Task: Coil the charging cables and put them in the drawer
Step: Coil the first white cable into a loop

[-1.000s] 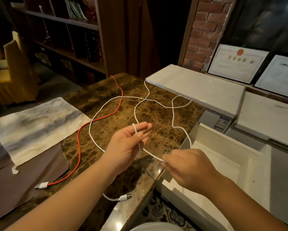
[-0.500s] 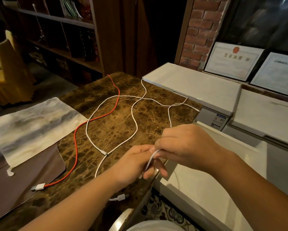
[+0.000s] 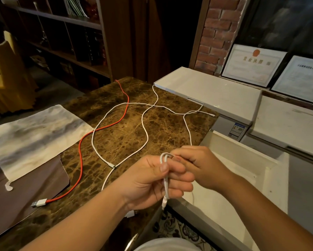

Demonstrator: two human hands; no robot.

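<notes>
My left hand (image 3: 152,182) grips a white charging cable (image 3: 165,180) looped over its fingers, with a plug end hanging below the fist. My right hand (image 3: 201,165) pinches the same cable at the top of the loop. The cable's loose length runs up from my right hand across the marble table (image 3: 126,127). A second white cable (image 3: 144,131) and a red cable (image 3: 81,147) with a white USB plug lie spread on the table. The white drawer (image 3: 242,160) stands open to the right, under my right hand.
A pale cloth (image 3: 30,138) and a brown mat (image 3: 21,200) cover the table's left part. White cabinets (image 3: 211,91) stand behind the drawer, framed certificates (image 3: 251,67) lean on the brick wall. Bookshelves (image 3: 61,33) stand at the back left.
Both hands have risen from the table edge. A loop of white cable now lies over my left fingers, and my right hand has moved to the loop's top.
</notes>
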